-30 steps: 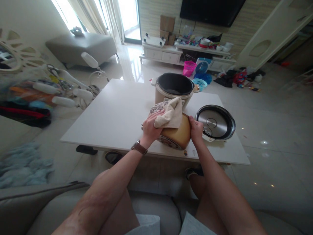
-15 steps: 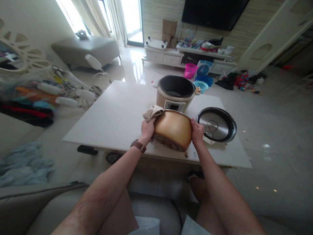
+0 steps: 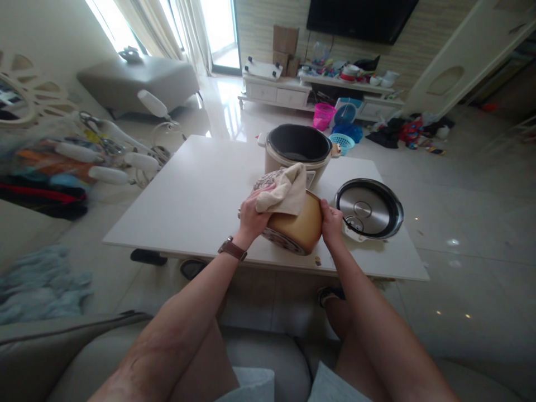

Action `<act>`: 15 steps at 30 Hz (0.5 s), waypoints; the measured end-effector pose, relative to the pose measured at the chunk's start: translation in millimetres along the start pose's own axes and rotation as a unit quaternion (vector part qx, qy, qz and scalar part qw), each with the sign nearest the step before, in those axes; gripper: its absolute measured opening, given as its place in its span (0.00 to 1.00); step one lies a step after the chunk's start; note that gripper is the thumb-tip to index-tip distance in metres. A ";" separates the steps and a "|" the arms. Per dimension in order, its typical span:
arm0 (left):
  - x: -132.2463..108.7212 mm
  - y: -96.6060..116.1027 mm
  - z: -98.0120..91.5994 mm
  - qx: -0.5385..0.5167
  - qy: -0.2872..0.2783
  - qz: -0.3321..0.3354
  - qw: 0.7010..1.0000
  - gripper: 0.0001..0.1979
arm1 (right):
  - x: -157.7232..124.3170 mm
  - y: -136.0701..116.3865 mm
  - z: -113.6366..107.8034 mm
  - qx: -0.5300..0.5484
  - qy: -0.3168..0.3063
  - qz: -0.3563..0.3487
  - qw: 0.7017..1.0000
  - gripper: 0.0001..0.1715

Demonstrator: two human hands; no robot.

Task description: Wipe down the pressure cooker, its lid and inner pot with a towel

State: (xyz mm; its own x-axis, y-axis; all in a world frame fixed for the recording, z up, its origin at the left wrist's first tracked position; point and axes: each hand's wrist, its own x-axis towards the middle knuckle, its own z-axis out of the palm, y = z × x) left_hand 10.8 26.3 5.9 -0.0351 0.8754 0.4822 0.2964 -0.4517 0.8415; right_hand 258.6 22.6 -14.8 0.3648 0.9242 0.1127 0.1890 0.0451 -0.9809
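Note:
A gold inner pot [image 3: 307, 226] is tilted above the near edge of the white table, its dark-marked base facing down toward me. My left hand [image 3: 252, 216] is closed on a beige cloth [image 3: 287, 192] that lies against the pot's upper left side. At the pot's right rim, my right hand [image 3: 331, 222] grips it, thumb on top. Just behind stands the cooker body [image 3: 298, 146], its dark cavity uncovered and its front panel mostly hidden by the cloth. To the right, the round lid [image 3: 368, 209] lies with its metal inner face up.
The white table [image 3: 176, 195] bears a small sticker near its front edge. A lamp with white shades [image 3: 142, 162] is at its left. Beyond are a pink basket [image 3: 324, 116], a blue basket [image 3: 342, 144] and a TV cabinet [image 3: 276, 92].
The cloth has moved right and spread out over the pot's side, now hiding part of the cooker's panel. The pot has tilted further. My right hand still grips its rim.

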 end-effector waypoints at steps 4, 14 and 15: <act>6.5 -17.4 3.4 -0.071 0.097 -0.203 0.972 0.21 | 0.8 0.4 -0.1 -0.007 0.004 -0.005 1.000 0.47; 5.9 -28.8 3.0 -0.096 0.129 -0.310 0.937 0.21 | 0.0 -7.2 -0.7 -0.031 -0.006 -0.036 0.999 0.42; 5.3 -25.7 2.6 -0.081 0.127 -0.274 0.950 0.21 | -0.6 -10.4 -0.3 -0.035 -0.002 -0.050 0.998 0.40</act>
State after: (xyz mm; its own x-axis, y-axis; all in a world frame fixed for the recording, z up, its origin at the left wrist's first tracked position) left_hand 5.4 43.0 -13.8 -0.3773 0.9260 -0.0137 0.0170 0.0217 0.9996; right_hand 256.6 21.4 -4.7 0.3368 0.9181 0.2088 0.2879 0.1108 -0.9512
